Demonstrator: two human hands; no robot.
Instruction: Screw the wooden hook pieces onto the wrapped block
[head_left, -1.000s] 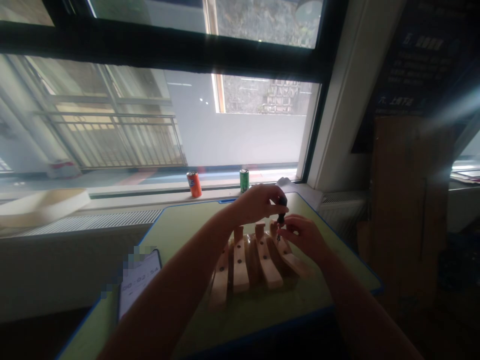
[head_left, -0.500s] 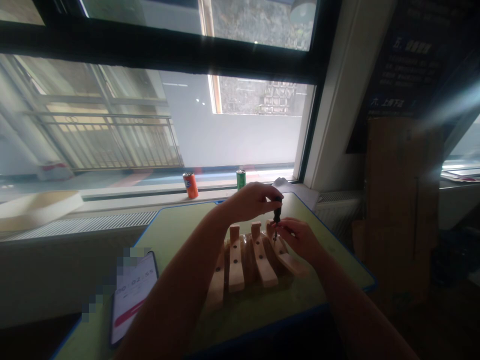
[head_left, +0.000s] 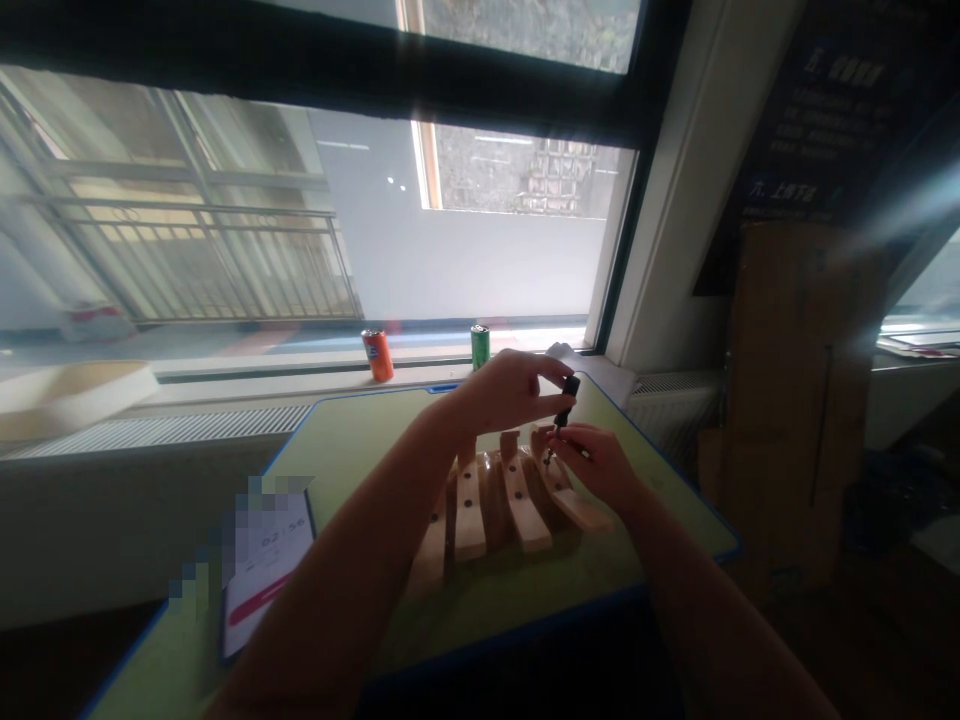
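Observation:
A screwdriver (head_left: pixel 570 388) with a black handle is held at a tilt over the rightmost of several pale wooden pieces. My left hand (head_left: pixel 514 388) grips the handle near its top between thumb and fingers. Lower down, my right hand (head_left: pixel 600 458) pinches around the shaft, and its tip meets the rightmost wooden piece (head_left: pixel 577 508) near a dark hole or screw. To the left stand similar wooden pieces, among them a middle one (head_left: pixel 525 515) and another (head_left: pixel 471 525), each with dark round spots. Shiny brown material (head_left: pixel 493 500) lies between them. My left forearm partly covers the leftmost piece.
The green table (head_left: pixel 360 425) has a blue edge. A phone (head_left: pixel 266 590) showing a timer lies at its left. On the windowsill stand an orange can (head_left: pixel 377 356) and a green can (head_left: pixel 481 345). A cardboard sheet (head_left: pixel 787 400) leans at the right.
The screwdriver's handle has tilted to the right, its top further from my left wrist. The whole view has shifted slightly. Both hands keep their hold.

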